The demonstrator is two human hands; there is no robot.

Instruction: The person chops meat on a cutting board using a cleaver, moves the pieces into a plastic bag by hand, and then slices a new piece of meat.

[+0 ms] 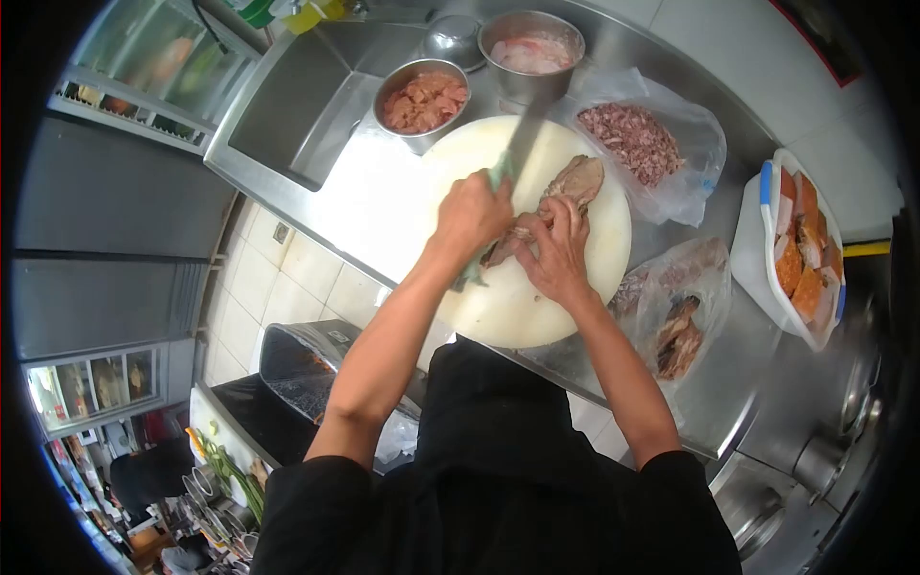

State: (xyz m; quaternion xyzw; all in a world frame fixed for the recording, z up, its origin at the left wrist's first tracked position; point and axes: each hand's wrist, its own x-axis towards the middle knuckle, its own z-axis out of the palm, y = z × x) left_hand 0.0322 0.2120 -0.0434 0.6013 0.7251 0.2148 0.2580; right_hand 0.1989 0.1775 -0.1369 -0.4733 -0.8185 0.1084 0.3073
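A round pale cutting board lies on the steel counter. On it rests a slab of cooked brown meat. My left hand grips the green handle of a large cleaver, whose blade points away over the board. My right hand presses on the near end of the meat, fingers spread over it, right beside the blade.
Two steel bowls of chopped meat and pale pieces stand behind the board by a sink. Plastic bags of minced meat and cooked pieces lie right. A white tub of roast pork sits far right.
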